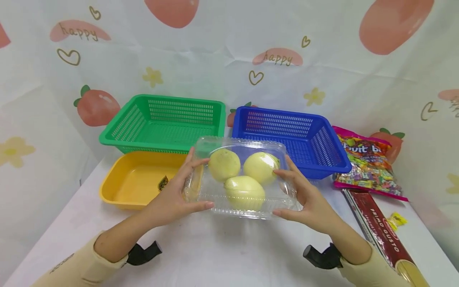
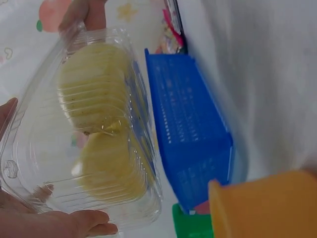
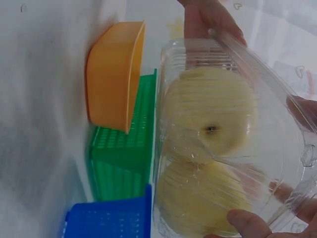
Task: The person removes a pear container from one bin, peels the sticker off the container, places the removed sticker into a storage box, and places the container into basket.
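A clear plastic clamshell container (image 1: 211, 195) is held above the white table, tilted toward me, with three pale yellow round fruits (image 1: 245, 193) inside. My left hand (image 1: 172, 195) grips its left end, thumb along the near side and fingers at the far side. At the opposite end, my right hand (image 1: 312, 201) holds it in the same way. Both wrist views show the container (image 2: 39, 144) from its ends, raised off the table; its lid appears closed over the fruits (image 3: 213, 111).
Behind the container stand a green basket (image 1: 161, 146) and a blue basket (image 1: 319, 172). A yellow tray (image 1: 132, 183) at left holds a small dark wrapped item (image 1: 163, 183). On the right lie a candy bag (image 1: 369, 167), a spaghetti package (image 1: 381, 231) and a yellow wrapped candy (image 1: 396, 220).
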Tool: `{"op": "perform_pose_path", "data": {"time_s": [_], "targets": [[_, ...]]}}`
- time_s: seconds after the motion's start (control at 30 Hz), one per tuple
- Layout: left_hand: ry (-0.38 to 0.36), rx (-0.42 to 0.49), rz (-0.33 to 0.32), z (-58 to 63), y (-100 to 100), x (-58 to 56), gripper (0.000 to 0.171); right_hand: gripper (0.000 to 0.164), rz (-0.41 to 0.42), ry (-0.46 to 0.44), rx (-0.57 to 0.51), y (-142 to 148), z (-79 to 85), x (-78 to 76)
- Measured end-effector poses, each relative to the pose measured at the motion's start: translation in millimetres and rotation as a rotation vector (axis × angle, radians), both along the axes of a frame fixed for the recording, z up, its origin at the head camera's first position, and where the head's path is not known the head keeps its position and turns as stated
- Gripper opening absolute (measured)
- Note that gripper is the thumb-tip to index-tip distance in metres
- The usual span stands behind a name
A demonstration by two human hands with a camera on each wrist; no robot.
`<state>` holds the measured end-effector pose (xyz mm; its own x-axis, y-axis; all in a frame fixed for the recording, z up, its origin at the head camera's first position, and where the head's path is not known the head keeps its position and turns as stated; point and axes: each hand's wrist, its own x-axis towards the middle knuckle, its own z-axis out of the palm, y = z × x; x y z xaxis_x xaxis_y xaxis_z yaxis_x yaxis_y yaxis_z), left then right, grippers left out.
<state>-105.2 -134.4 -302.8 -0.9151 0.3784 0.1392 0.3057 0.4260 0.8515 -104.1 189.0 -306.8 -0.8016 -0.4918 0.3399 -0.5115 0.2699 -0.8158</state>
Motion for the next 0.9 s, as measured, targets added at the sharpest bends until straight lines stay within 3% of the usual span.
{"op": "perform_pose_path", "data": {"time_s": [0.23, 0.7, 0.9], "targets": [[0.001, -0.018, 0.016, 22.3, -15, -14.8, 0.083, 0.069, -0.016, -0.026, 0.009, -15, 14.6, -21.8], [0.073, -0.026, 0.006, 60.9, -46, -55.1, 0.076, 0.073, 0.042, -0.132, -0.133, -48, 42.6, -70.9], [0.059, -0.089, 0.061, 72.5, -63, -71.8, 0.074, 0.068, -0.003, -0.172, -0.157, -69, 48.5, -94.5]]}}
